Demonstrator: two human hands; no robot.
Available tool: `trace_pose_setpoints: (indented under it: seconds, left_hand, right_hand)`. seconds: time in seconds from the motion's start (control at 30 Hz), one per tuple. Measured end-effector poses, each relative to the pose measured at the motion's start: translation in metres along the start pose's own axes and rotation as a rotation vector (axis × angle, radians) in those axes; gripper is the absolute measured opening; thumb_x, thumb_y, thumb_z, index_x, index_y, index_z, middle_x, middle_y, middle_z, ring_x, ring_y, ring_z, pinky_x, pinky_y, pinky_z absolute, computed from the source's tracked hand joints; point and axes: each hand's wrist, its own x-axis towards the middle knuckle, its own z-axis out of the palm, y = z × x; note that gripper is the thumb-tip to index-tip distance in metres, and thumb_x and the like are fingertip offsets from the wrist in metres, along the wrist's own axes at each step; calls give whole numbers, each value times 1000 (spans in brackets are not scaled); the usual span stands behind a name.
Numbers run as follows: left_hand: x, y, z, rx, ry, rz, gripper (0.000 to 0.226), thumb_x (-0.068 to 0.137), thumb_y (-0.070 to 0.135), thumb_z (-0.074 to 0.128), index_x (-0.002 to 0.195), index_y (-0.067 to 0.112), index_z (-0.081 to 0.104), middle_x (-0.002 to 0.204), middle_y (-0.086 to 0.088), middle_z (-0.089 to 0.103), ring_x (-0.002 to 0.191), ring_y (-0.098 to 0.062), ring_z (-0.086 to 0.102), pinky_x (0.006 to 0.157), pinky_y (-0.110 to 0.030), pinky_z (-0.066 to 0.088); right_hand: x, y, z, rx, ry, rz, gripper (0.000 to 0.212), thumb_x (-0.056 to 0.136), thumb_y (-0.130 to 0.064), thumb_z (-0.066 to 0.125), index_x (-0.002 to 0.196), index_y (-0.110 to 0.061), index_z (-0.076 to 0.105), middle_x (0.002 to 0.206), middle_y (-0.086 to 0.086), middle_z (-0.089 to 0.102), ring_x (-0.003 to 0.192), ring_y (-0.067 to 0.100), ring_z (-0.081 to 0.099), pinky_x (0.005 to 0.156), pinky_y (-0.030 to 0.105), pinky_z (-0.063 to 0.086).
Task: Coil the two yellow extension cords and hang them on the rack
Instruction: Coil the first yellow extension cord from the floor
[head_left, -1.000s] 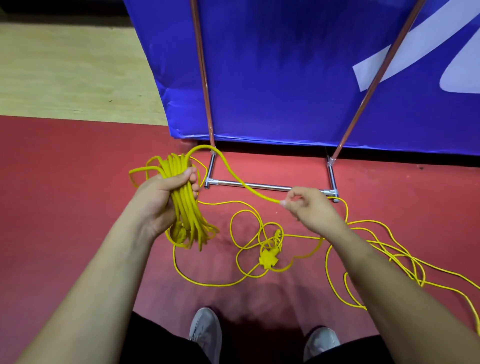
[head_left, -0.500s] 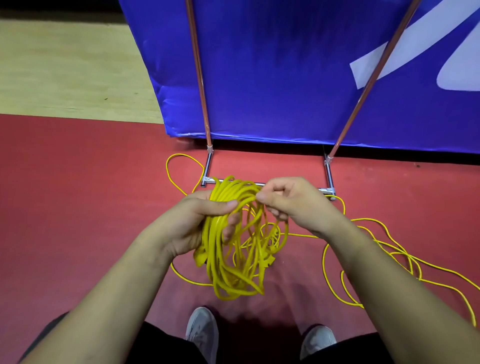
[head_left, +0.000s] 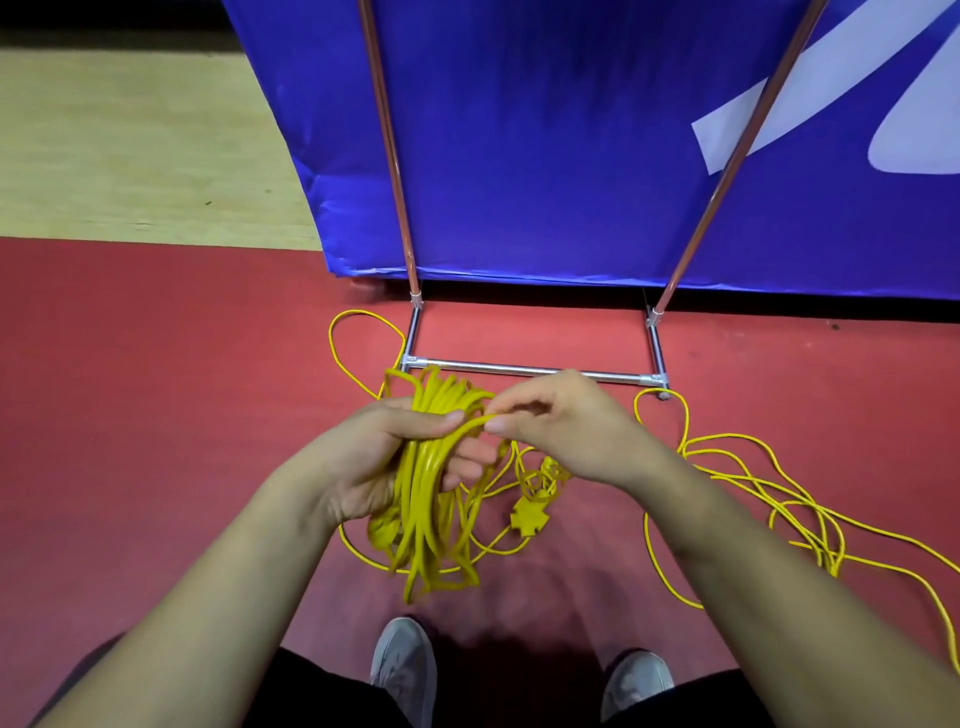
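Observation:
My left hand (head_left: 387, 460) grips a thick coil of yellow extension cord (head_left: 428, 514) that hangs down from its palm. My right hand (head_left: 563, 423) pinches one strand of that cord at the top of the coil, right beside my left thumb. Loose yellow cord with a star-shaped socket end (head_left: 530, 521) lies on the red floor under my hands. More loose yellow cord (head_left: 769, 483) sprawls on the floor to the right. The metal rack (head_left: 524, 370) stands just beyond my hands, its two poles rising upward.
A blue banner (head_left: 545, 145) stands behind the rack's poles. The floor (head_left: 156, 389) is red, with a pale wooden strip at the far left. My two grey shoes (head_left: 402, 670) are at the bottom edge.
My right hand swung from stretched out at the right in to the coil, laying a new loop on it. My left hand tilted the coil toward the middle.

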Motion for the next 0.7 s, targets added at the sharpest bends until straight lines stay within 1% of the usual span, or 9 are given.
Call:
trace_pose_setpoints:
  seconds: [0.1, 0.17, 0.23, 0.33, 0.4, 0.47, 0.53, 0.6, 0.7]
  left_hand:
    - [-1, -1, -6, -18, -47, 19, 6, 74, 11, 72, 78, 8, 67, 61, -7, 54, 46, -16, 51, 45, -24, 47]
    - [-2, 3, -12, -81, -92, 35, 19, 64, 12, 82, 73, 12, 65, 59, -3, 47, 45, -13, 45, 45, -23, 43]
    - [-3, 9, -17, -115, -123, 50, 25, 57, 17, 88, 71, 14, 67, 59, -2, 47, 45, -12, 45, 46, -22, 43]
    - [-5, 14, -20, -36, -106, 29, 30, 55, 20, 89, 74, 11, 67, 61, -5, 53, 46, -16, 50, 46, -25, 45]
    - [-4, 14, -19, 36, -57, -3, 27, 61, 19, 85, 77, 5, 68, 63, -10, 62, 46, -20, 56, 46, -26, 50]
    - [-5, 11, -16, 72, -10, -29, 15, 71, 17, 74, 74, 3, 71, 67, -12, 67, 46, -19, 61, 45, -26, 51]
    - [-5, 6, -13, 110, -25, -41, 9, 73, 14, 72, 73, 5, 72, 67, -11, 66, 46, -18, 60, 45, -25, 51]
    - [-6, 4, -13, 109, -77, -50, 9, 68, 13, 76, 72, 9, 70, 64, -6, 60, 45, -17, 55, 45, -25, 48]
    - [-6, 8, -23, -54, -124, -21, 33, 56, 14, 87, 80, 9, 65, 62, -3, 50, 45, -13, 47, 46, -23, 44]
  right_hand:
    - [3, 5, 0, 38, 11, 41, 16, 85, -20, 73, 79, -5, 69, 52, -10, 46, 51, 5, 40, 50, 24, 39]
    - [-1, 22, -16, -30, -69, 132, 24, 85, -25, 72, 79, -3, 65, 57, 0, 50, 56, 13, 45, 55, 35, 41]
    - [-8, 37, -28, -83, -149, 200, 20, 88, -22, 70, 82, -3, 65, 62, 4, 56, 62, 12, 47, 61, 34, 38]
    - [-11, 46, -33, 10, 9, 225, 17, 89, -19, 68, 85, -2, 69, 67, 18, 60, 66, 16, 51, 66, 34, 39]
    - [-8, 40, -32, 36, 72, 195, 13, 89, -16, 68, 86, -4, 73, 59, 0, 59, 59, 10, 52, 65, 30, 43]
    - [-5, 24, -23, -19, 23, 139, 8, 88, -15, 69, 89, -13, 77, 60, -18, 64, 58, -4, 54, 66, 17, 43]
    - [-4, 5, -9, -72, -42, 26, 10, 88, -14, 69, 93, -12, 77, 66, -23, 66, 64, -9, 55, 65, 12, 41]
    - [0, -2, 2, -79, -59, -50, 10, 89, -16, 68, 89, -10, 75, 65, -11, 64, 63, -3, 51, 62, 18, 43]
    - [2, 17, -5, -85, -120, 39, 21, 90, -22, 67, 80, -3, 65, 61, -1, 45, 57, 6, 40, 52, 18, 33]
